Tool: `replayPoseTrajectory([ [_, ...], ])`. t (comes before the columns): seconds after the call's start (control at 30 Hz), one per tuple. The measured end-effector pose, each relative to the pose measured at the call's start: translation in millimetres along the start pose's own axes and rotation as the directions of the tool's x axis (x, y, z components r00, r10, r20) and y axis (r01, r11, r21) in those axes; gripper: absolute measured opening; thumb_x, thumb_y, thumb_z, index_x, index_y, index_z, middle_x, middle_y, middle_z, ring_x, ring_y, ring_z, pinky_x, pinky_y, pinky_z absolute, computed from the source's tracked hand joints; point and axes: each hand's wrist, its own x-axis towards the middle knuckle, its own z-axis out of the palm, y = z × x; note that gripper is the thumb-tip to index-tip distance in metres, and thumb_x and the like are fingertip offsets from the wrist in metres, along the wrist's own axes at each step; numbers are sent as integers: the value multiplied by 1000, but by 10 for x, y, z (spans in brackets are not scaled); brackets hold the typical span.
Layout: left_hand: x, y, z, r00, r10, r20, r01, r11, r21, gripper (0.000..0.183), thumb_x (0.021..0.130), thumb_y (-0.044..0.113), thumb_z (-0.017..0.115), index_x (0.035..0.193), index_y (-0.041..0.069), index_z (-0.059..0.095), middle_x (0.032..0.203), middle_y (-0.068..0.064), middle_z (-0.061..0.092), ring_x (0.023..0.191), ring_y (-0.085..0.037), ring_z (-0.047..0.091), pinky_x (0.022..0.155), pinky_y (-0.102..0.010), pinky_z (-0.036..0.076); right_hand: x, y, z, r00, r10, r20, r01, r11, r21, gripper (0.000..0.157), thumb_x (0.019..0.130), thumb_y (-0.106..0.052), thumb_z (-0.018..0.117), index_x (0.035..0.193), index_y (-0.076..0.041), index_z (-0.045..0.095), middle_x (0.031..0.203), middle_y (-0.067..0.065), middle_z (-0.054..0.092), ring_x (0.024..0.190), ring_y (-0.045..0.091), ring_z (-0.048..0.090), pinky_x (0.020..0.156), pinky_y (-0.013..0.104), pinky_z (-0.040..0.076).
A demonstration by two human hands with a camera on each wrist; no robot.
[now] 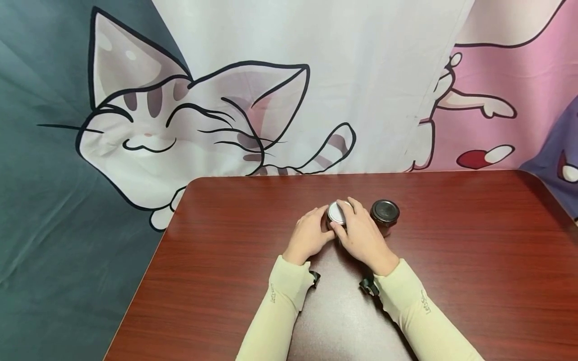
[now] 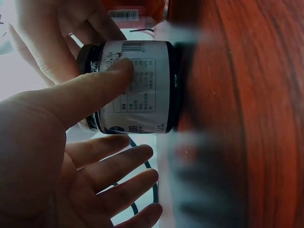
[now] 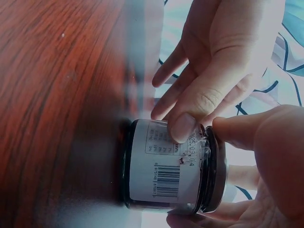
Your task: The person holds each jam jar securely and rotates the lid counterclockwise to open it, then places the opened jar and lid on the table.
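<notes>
A small glass jar (image 1: 335, 213) stands upright on the table between both hands, its round top pale and shiny in the head view. Its white label (image 3: 152, 175), printed with a barcode and a small table of text, shows in both wrist views. My left hand (image 1: 308, 234) holds the jar from the left, thumb on the label and fingers reaching along the far side. From above and to the right, my right hand (image 1: 360, 233) grips the lid (image 3: 217, 175), its thumb at the near rim and fingers round the other side.
Just right of the right hand stands a second jar with a black lid (image 1: 385, 211). Both are near the back of the reddish-brown wooden table (image 1: 217, 281). Behind its far edge hangs a curtain (image 1: 384, 90) with cartoon cats.
</notes>
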Motion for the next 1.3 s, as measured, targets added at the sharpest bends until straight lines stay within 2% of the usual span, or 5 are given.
replayPoseTrajectory([
  [0.23, 18, -25, 22, 1000, 6, -1, -6, 1000, -1, 62, 91, 29, 73, 145, 9, 53, 141, -11, 59, 137, -27, 48, 111, -47, 38, -2, -4, 5, 1000, 14, -5, -14, 1000, 19, 55, 95, -23, 69, 140, 2, 50, 140, 36, 44, 122, 51, 52, 99, 60, 44],
  [0.5, 17, -16, 22, 1000, 7, -17, -7, 1000, -4, 60, 91, 30, 75, 142, 6, 55, 133, -9, 64, 119, -28, 62, 101, -40, 47, -2, -8, -1, 1000, 14, -11, -14, 1000, 14, 56, 92, -19, 71, 140, 1, 51, 135, 32, 49, 116, 47, 56, 96, 58, 46],
  [0.97, 3, -24, 3, 1000, -11, -27, 10, 999, -37, 57, 87, 27, 79, 137, 9, 60, 121, -7, 69, 109, -23, 65, 92, -35, 50, -5, -21, 32, 999, 16, -34, -14, 999, 47, 57, 91, -21, 74, 138, 4, 53, 130, 27, 54, 114, 42, 58, 94, 55, 47],
  [1.17, 16, -25, -19, 999, -12, -31, 12, 1000, -25, 58, 86, 30, 80, 138, 11, 60, 124, -6, 69, 113, -24, 65, 95, -36, 50, 5, -26, 35, 997, -29, -75, 32, 998, 51, 57, 89, -18, 76, 135, 7, 54, 127, 27, 56, 111, 42, 59, 93, 55, 47],
  [1.3, 14, -40, -34, 998, 4, -56, -6, 999, -31, 59, 85, 30, 81, 138, 13, 61, 123, -5, 70, 113, -24, 66, 95, -36, 51, 8, -39, 19, 996, -27, -80, 32, 998, 63, 58, 89, -19, 76, 136, 6, 54, 128, 26, 56, 112, 41, 59, 94, 54, 47],
])
